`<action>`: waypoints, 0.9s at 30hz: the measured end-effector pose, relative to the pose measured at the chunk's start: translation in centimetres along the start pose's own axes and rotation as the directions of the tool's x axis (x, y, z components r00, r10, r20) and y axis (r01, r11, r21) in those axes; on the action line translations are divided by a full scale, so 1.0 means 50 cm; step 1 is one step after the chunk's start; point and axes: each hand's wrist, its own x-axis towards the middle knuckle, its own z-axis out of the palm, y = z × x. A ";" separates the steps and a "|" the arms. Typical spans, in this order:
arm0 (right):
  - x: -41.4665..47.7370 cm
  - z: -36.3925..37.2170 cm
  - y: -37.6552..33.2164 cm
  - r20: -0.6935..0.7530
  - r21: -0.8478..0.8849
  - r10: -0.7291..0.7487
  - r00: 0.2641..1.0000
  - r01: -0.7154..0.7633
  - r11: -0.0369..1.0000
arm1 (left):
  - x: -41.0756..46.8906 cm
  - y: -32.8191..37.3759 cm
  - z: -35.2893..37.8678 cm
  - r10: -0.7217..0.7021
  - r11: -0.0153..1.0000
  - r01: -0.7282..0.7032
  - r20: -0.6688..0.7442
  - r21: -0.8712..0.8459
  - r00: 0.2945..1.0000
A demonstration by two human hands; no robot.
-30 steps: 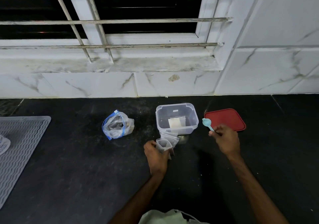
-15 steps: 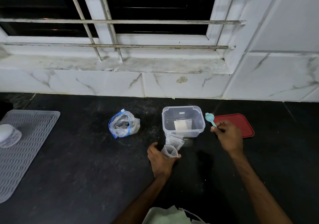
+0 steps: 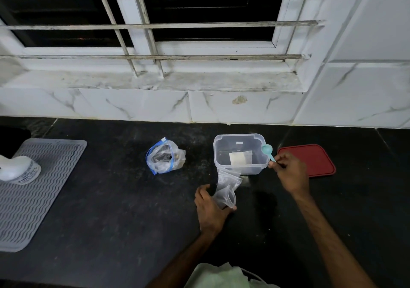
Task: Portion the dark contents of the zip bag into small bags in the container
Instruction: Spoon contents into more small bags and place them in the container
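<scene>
A clear zip bag (image 3: 165,157) with a blue seal and dark contents stands open on the black counter. To its right is a clear plastic container (image 3: 240,153) with a small white-filled bag (image 3: 238,159) inside. My left hand (image 3: 210,208) holds a small clear bag (image 3: 225,195) open in front of the container, and more small bags (image 3: 229,179) lie just behind it. My right hand (image 3: 289,173) pinches the handle of a teal spoon (image 3: 267,151), whose bowl sits beside the container's right rim.
A red lid (image 3: 310,160) lies flat right of the container. A grey ribbed mat (image 3: 33,190) with a white bottle (image 3: 17,170) on it covers the counter's left side. White tiled wall and a barred window run behind.
My left hand has lowered the small bag toward the counter and spread its mouth. The spoon hand stays beside the container. The camera view has shifted slightly left.
</scene>
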 end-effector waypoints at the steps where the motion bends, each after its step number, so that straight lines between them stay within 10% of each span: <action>1: 0.000 0.002 0.002 0.003 -0.005 0.000 1.000 0.000 1.000 | -0.001 0.000 0.003 0.003 1.000 -0.003 -0.010 0.013 1.000; 11: -0.007 0.016 -0.016 0.030 -0.009 0.006 1.000 -0.005 1.000 | 0.034 0.024 0.015 -0.262 0.955 0.240 -0.117 -0.174 0.958; 27: 0.026 0.015 -0.016 0.006 0.011 -0.023 1.000 0.023 1.000 | 0.013 -0.002 0.012 -0.107 0.978 0.107 0.010 -0.177 0.994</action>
